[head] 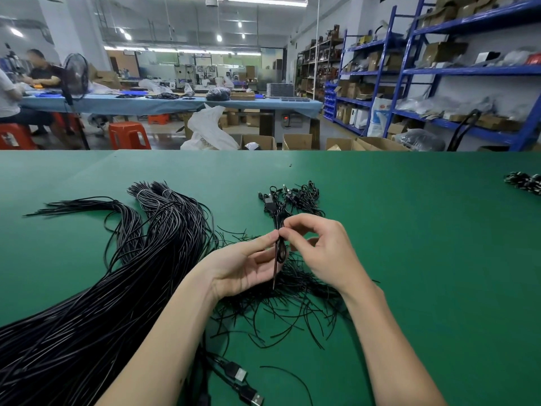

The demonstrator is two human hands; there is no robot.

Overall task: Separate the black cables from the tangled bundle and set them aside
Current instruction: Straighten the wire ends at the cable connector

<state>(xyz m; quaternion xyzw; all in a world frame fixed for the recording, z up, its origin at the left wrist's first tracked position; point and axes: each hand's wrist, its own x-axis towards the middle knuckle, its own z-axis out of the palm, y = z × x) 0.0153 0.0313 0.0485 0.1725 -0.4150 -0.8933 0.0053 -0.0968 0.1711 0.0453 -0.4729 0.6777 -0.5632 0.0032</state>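
A thick bundle of long black cables (87, 303) lies across the left of the green table (424, 259), tied near its far end. My left hand (243, 265) and my right hand (322, 247) meet above the table's middle, both pinching one thin black cable (280, 250) that is looped between my fingertips. Under my hands spreads a loose heap of short black cable pieces (292, 306). A small cluster of coiled black cables with plugs (292, 200) lies just beyond my hands.
Two USB plugs (246, 385) on black leads lie near the table's front edge between my forearms. Another small black bundle (524, 181) sits at the far right edge. Beyond the table are cardboard boxes, blue shelving, red stools and people at a long bench.
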